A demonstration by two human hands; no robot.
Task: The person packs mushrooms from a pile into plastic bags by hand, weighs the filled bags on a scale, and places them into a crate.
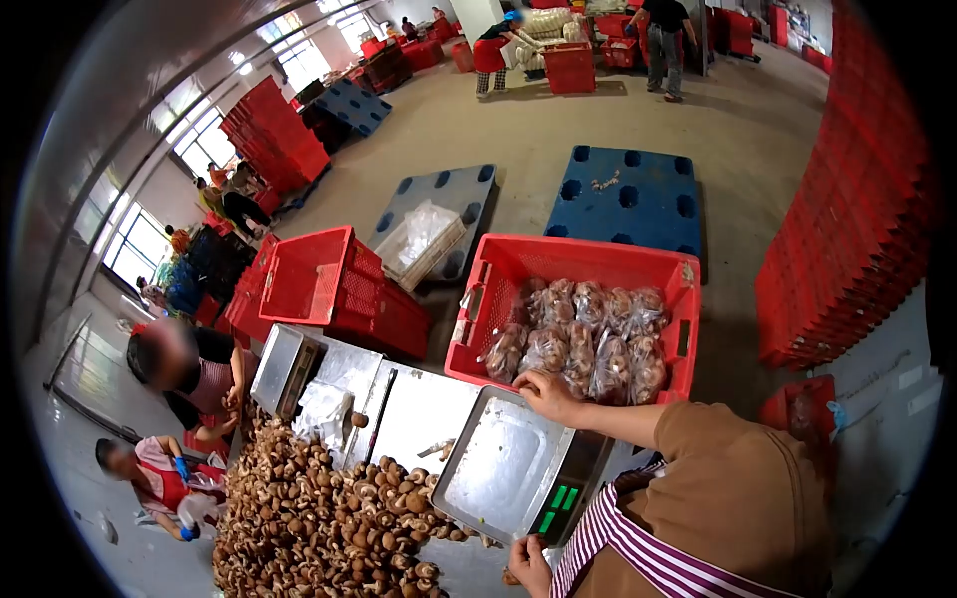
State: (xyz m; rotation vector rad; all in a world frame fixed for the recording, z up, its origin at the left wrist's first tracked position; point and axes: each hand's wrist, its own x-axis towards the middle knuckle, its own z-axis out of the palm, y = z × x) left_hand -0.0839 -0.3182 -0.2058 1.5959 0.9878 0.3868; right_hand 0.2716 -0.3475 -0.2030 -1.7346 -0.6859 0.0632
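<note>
My right hand [550, 398] is over the upper corner of the scale's metal pan, beside the near wall of a red crate [688, 299]. Its fingers are loosely bent, with nothing visible in them. The scale pan [503, 463] is bare except for small specks, and the green display [556, 508] is lit. My left hand [529, 566] is at the scale's lower corner, below the display, fingers slightly apart and apparently empty; a mushroom lies by it. Several clear bags of mushrooms [581, 339] fill the red crate. A large heap of brown mushrooms [319, 518] covers the table.
A knife-like tool [436, 449], a dark rod [382, 414], plastic bags [323, 411] and a second scale [284, 369] are on the table. Two co-workers stand across the heap. Stacked red crates [847, 219] rise at right; blue pallets [623, 199] lie beyond.
</note>
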